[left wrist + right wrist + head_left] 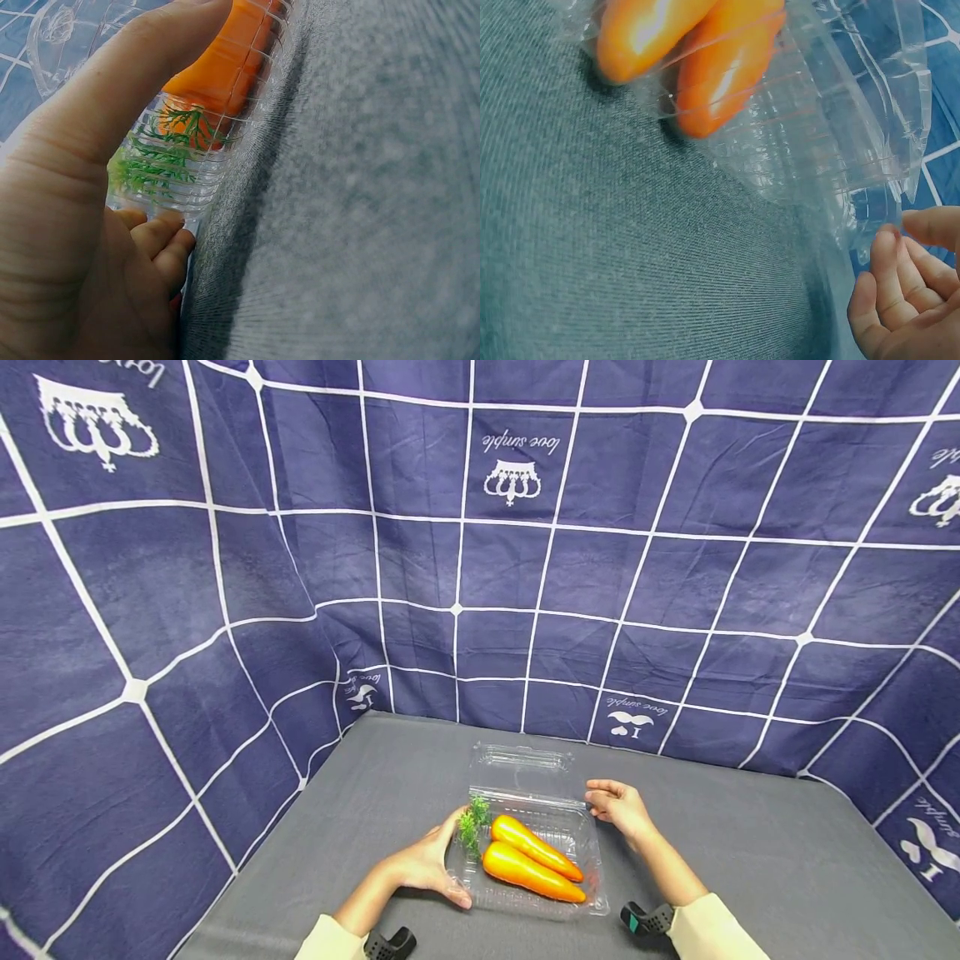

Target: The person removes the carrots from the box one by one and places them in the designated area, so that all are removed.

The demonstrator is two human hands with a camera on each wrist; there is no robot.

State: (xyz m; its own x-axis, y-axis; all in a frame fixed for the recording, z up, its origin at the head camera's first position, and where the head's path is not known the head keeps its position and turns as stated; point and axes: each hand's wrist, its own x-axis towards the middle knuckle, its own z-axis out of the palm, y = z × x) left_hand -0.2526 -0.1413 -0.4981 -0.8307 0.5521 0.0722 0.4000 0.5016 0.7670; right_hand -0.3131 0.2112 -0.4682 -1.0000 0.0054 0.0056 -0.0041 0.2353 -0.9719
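Two orange carrots [534, 870] with green leafy tops [472, 823] lie side by side in a clear plastic container [540, 910]. Its clear lid [521, 768] is folded back at the far side. My left hand [429, 860] grips the container's left side, thumb at the front corner and fingers further back by the leaves. In the left wrist view, that thumb [127, 82] stretches along the clear wall. My right hand [621, 808] is at the back right corner near the hinge, fingers loosely bent. In the right wrist view, its fingertips [887, 238] meet the plastic edge.
A grey cloth surface [750, 843] lies under everything. Behind and to the sides hangs a dark blue curtain [420, 560] with white grid lines. Black bands [647, 920] are on both wrists, near the cream sleeves [712, 927].
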